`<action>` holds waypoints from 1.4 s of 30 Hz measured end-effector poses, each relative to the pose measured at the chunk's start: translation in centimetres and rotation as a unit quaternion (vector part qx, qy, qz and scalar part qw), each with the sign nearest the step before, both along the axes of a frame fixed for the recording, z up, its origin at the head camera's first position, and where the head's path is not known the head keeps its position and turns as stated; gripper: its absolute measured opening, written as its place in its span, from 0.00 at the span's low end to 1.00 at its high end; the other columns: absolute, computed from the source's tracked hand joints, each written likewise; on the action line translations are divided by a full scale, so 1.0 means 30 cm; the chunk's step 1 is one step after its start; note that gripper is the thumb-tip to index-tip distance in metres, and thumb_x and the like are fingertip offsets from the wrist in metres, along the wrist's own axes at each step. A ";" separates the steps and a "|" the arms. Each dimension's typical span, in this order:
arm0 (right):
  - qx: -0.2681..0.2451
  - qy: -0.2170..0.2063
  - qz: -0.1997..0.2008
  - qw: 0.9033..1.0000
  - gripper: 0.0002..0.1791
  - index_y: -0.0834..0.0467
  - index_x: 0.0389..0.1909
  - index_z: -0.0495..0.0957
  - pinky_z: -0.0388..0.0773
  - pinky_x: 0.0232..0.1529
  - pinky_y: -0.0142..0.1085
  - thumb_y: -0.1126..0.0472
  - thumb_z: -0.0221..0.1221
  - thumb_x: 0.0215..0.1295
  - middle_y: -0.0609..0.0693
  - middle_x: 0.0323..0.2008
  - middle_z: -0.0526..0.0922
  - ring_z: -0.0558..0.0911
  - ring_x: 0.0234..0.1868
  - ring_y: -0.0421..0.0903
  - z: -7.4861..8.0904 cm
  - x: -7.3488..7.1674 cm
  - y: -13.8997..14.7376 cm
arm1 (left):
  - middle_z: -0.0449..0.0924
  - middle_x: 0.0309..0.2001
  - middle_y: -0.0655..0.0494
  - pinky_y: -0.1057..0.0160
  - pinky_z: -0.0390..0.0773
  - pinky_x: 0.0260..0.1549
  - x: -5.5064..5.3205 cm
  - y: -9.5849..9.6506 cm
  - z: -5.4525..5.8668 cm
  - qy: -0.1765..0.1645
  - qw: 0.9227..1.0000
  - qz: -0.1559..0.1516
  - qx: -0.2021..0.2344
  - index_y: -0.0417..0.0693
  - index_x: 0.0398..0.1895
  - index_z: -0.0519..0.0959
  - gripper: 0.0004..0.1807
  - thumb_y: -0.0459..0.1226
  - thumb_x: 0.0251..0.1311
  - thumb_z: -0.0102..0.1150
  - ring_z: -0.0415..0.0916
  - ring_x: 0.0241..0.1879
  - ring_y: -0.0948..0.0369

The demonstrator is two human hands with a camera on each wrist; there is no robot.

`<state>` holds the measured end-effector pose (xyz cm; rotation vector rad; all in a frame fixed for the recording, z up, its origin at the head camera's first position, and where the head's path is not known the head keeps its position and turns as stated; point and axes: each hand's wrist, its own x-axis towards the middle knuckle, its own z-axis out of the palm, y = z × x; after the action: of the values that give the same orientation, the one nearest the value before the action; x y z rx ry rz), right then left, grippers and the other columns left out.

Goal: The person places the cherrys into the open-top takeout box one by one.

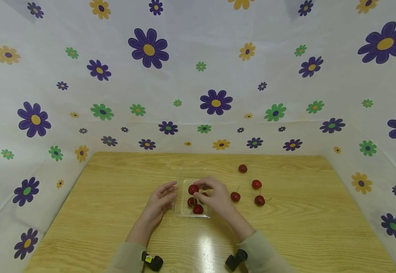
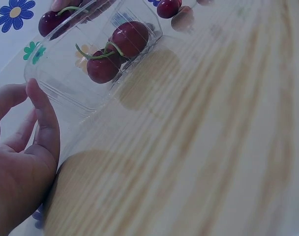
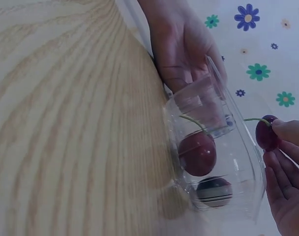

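My right hand [image 1: 215, 195] pinches a glossy, dark red, round cherry with a thin green stem [image 1: 193, 189] between thumb and fingertips. The fruit sits at the very ends of the digits, outside the palm — probably so that it can be held lightly, without bruising, and with the stem jutting free. It hangs above the clear, rectangular plastic container [image 1: 201, 216], just over the rim, with my palm to its right. My left hand [image 1: 158, 201] is at the container's left side, fingers loosely bent and apart, gripping nothing; a fingertip meets the rim or nearly so, and I cannot tell whether it presses. I judge it is there to steady such a light, slippery box. Inside, two dark red stemmed cherries [image 1: 198, 209] lie together near the front wall, and another red cherry [image 1: 203, 195] is partly hidden by my right hand. Four loose red cherries [image 1: 256, 184] lie to the right on the pale wood-grain table [image 1: 307, 235] — within easy reach of my right hand, it seems.
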<state>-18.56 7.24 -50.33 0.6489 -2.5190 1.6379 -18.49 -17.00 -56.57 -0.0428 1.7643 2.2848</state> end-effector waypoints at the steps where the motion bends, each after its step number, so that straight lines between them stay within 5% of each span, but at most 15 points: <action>1: 0.000 -0.004 0.003 1.000 0.15 0.61 0.51 0.87 0.87 0.53 0.54 0.69 0.73 0.64 0.59 0.47 0.88 0.88 0.49 0.60 -0.003 0.001 -0.003 | 0.75 0.61 0.53 0.73 0.80 0.35 0.000 0.000 0.000 0.000 1.000 0.000 0.000 0.34 0.79 0.63 0.30 0.27 0.77 0.54 0.76 0.48 0.67; 16: 0.079 0.024 0.005 0.997 0.12 0.57 0.48 0.88 0.88 0.46 0.43 0.66 0.74 0.64 0.52 0.47 0.89 0.89 0.46 0.53 -0.038 0.014 -0.031 | 0.75 0.60 0.55 0.73 0.80 0.35 -0.004 0.000 -0.002 -0.003 1.000 0.000 0.002 0.34 0.79 0.63 0.30 0.27 0.77 0.53 0.76 0.49 0.68; 27: 0.180 0.052 0.006 0.982 0.12 0.55 0.47 0.89 0.85 0.45 0.39 0.63 0.75 0.64 0.49 0.45 0.90 0.88 0.45 0.48 -0.030 0.014 -0.041 | 0.75 0.59 0.55 0.73 0.80 0.34 -0.005 -0.001 -0.002 -0.002 1.000 0.000 0.001 0.34 0.79 0.63 0.30 0.27 0.77 0.54 0.77 0.48 0.68; 42: 0.135 0.027 0.009 0.990 0.14 0.59 0.51 0.88 0.87 0.49 0.45 0.66 0.73 0.65 0.51 0.49 0.89 0.88 0.47 0.50 -0.032 0.013 -0.027 | 0.77 0.58 0.57 0.73 0.80 0.34 -0.001 0.002 0.000 -0.003 1.000 0.005 0.004 0.34 0.79 0.63 0.29 0.27 0.77 0.54 0.78 0.45 0.68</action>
<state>-18.17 6.44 -51.28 0.7288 -2.7270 1.2750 -18.51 -16.95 -56.57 -0.0581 1.7551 2.2959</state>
